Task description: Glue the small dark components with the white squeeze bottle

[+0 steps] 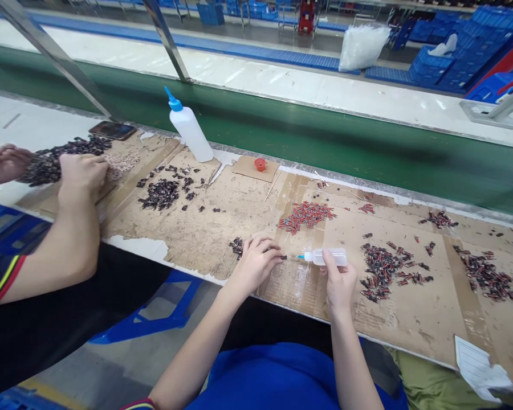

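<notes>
My right hand is closed around a small clear squeeze bottle, held sideways with its blue needle tip pointing left. Facing that tip, my left hand pinches a tiny dark part between thumb and fingers. A small heap of dark parts lies against the left hand's far side. Beyond both hands is a pile of red parts. Right of the bottle, dark-and-red pieces are spread in a loose heap.
Cardboard covers the bench. A large white bottle with a blue nozzle and a red cap stand toward the back. At left, a co-worker's hands are at a dark heap. A green conveyor belt runs behind.
</notes>
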The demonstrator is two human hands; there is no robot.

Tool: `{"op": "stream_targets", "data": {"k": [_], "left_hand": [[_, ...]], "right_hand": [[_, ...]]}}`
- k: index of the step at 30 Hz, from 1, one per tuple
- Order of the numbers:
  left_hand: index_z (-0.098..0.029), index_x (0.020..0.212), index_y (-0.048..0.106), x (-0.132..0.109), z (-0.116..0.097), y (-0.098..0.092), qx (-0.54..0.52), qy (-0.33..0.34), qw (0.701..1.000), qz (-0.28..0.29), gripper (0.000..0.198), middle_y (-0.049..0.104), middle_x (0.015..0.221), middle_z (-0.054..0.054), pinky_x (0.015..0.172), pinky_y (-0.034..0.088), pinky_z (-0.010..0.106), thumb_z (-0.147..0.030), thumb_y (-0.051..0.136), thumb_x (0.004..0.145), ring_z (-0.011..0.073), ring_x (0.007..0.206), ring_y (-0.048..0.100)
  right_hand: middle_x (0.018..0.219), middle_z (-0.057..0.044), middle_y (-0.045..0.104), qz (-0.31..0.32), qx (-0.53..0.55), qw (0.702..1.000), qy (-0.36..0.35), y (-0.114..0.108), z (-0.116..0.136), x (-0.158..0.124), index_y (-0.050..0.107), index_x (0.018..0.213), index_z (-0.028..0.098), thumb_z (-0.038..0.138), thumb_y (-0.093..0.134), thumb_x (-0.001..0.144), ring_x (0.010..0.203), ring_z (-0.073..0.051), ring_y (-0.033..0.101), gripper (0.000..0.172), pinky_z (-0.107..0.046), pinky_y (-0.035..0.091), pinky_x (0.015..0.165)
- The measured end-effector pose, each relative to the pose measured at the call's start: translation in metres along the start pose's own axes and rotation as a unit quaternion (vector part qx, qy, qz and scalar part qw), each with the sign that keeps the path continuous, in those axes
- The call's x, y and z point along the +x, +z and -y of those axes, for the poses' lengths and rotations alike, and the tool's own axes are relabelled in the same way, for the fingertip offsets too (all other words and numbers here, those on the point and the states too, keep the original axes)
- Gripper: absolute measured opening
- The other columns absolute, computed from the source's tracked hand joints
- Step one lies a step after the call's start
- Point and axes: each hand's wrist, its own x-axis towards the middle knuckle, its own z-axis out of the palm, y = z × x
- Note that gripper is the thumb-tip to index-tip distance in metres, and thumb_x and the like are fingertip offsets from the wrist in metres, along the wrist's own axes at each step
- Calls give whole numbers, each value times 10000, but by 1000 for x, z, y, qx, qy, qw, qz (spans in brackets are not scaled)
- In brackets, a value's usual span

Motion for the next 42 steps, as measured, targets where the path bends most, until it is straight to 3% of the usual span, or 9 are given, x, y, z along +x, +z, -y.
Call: {"op": "stream_targets", "data": {"k": [10,19,31,42], "left_hand": [[-232,872,729,0,-4,5,-37,-44,998,7,86,725,996,44,908,404,437,-211,647,858,246,1075,573],[-250,819,740,4,-1,7,-77,-85,993,27,66,742,973,32,930,387,467,-204,692,819,253,1084,567],[-250,758,739,7,-6,6,-95,-141,985,25,86,753,939,20,937,361,491,-164,740,766,269,1102,547],[-249,753,734,7,-5,6,-100,-141,985,27,74,752,935,23,933,357,494,-177,736,773,271,1099,546]], "right_hand": [[570,-30,644,61,-44,997,-14,10,-9,-3,642,600,148,473,715,656,531,-149,556,338,-270,459,535],[620,-47,676,79,-58,995,-24,10,-12,-4,674,624,141,465,717,693,574,-162,570,334,-273,461,556],[610,-35,650,43,-44,998,-20,8,-11,-5,665,613,142,453,717,673,581,-156,550,321,-269,454,556],[590,-28,639,76,-48,996,-17,11,-11,-4,655,594,150,458,720,674,561,-153,541,325,-267,446,546]]}}
